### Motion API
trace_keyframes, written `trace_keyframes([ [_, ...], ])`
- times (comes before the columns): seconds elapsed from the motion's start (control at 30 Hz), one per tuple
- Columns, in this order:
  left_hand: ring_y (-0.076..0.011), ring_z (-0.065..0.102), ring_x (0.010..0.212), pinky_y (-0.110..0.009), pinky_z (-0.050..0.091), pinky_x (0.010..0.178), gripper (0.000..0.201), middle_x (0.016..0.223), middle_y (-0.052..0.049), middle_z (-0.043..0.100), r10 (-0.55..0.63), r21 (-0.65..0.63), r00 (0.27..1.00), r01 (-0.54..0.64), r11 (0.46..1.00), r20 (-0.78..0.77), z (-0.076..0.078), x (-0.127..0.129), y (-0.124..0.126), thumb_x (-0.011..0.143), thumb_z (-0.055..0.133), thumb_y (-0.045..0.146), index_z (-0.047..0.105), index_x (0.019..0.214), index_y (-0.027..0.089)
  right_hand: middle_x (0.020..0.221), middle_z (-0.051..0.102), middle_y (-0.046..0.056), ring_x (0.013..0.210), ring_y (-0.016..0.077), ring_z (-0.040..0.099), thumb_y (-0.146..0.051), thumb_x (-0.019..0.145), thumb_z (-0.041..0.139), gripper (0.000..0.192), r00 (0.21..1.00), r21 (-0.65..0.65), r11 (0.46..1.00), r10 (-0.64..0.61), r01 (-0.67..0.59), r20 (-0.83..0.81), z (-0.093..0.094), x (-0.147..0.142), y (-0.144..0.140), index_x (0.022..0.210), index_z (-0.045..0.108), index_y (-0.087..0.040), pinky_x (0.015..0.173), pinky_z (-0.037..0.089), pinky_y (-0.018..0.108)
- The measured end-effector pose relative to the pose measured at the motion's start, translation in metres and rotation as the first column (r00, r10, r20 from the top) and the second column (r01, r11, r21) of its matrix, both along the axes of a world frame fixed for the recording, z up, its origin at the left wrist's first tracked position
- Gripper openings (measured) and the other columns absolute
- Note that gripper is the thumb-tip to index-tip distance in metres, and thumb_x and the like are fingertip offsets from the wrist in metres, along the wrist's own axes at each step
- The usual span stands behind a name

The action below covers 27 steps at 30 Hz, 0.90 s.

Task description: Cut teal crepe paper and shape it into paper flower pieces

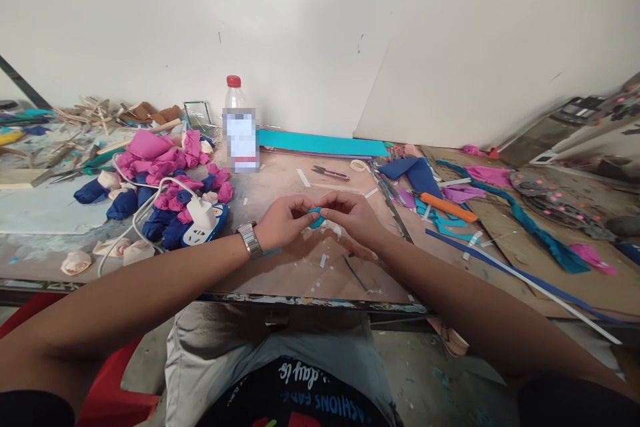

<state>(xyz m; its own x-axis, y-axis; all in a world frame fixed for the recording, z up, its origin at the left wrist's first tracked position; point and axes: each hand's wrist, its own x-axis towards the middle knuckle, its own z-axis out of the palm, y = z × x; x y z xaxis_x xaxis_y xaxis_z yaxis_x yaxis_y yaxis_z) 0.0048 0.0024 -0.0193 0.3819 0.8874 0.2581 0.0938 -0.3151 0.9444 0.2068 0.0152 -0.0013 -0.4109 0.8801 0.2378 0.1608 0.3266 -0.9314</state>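
Cluttered worktable (300, 267); left hand (283, 221), right hand (350, 213) fingers pinch teal foam piece (315, 217) together

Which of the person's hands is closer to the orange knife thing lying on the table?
The right hand. The long orange-handled tool lies apart, on that hand's outer side, untouched. The left hand sits farther off, beyond the small teal foam piece both hands pinch.

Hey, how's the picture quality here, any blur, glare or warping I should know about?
Head view: even, soft light, no glare, only faint shadows under the hands. Wide-lens warp bends the table edge and stretches both forearms. The bottle label is blurred out. Left hand and right hand are fairly sharp, pinching a small teal piece; its detail is too small to read.
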Motion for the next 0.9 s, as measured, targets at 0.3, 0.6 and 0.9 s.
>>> trace_keyframes([
  [0.3, -0.0165, 0.067, 0.075, -0.030, 0.052, 0.070, 0.033, 0.088, -0.003, 0.067, -0.073, -0.097, 0.997, 0.073, 0.993, 0.003, 0.001, 0.004, -0.007, 0.087, 0.070, 0.046, 0.060, 0.098, 0.017, 0.075, 0.069, 0.002, 0.069, 0.0155, 0.060, -0.041, 0.076, 0.079, 0.025, 0.997, -0.027, 0.998, -0.059, 0.061, 0.049, 0.003, -0.001, -0.001, 0.078, 0.071, -0.018, 0.066, 0.047, 0.029],
  [0.6, -0.0144, 0.061, 0.076, -0.026, 0.048, 0.068, 0.038, 0.088, 0.001, 0.061, 0.059, 0.140, 0.995, -0.047, 0.989, -0.079, 0.002, 0.003, -0.012, 0.083, 0.074, 0.030, 0.049, 0.111, 0.023, 0.072, 0.065, -0.001, 0.068, 0.0133, 0.056, -0.029, 0.071, 0.078, 0.016, 0.976, -0.246, 0.965, -0.134, 0.089, -0.170, 0.000, -0.011, -0.005, 0.070, 0.065, -0.018, 0.068, 0.045, 0.028],
  [0.9, -0.0158, 0.059, 0.084, -0.029, 0.047, 0.079, 0.012, 0.093, -0.001, 0.066, 0.088, 0.327, 0.989, -0.044, 0.944, -0.120, 0.012, 0.003, -0.017, 0.087, 0.064, 0.022, 0.059, 0.098, 0.021, 0.071, 0.064, -0.002, 0.068, 0.0133, 0.058, -0.032, 0.066, 0.086, 0.025, 0.954, -0.369, 0.929, -0.101, -0.011, -0.283, 0.001, -0.012, -0.006, 0.072, 0.065, -0.020, 0.067, 0.047, 0.027],
])
